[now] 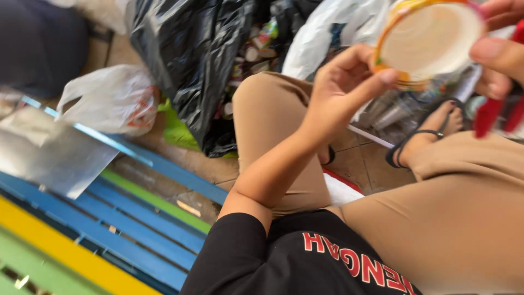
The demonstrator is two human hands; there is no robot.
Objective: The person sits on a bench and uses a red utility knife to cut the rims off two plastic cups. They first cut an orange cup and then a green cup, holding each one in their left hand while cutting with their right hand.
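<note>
A round paper cup (427, 41) with an orange and yellow rim and a pale inside is held up at the top right, its mouth facing me. My left hand (345, 82) touches its lower left rim with thumb and fingertips. My right hand (499, 52) grips the cup's right side, and a red tool (494, 112) with two handles hangs down below that hand. Whether the right hand also holds the red tool I cannot tell. My knees in tan trousers lie beneath.
A black rubbish bag (191, 60) spilling small containers lies ahead. White plastic bags (109, 98) sit at left and top centre. A blue, green and yellow slatted bench (109, 229) with a shiny metal sheet (54, 153) runs along the left. My sandalled foot (431, 128) rests on tiles.
</note>
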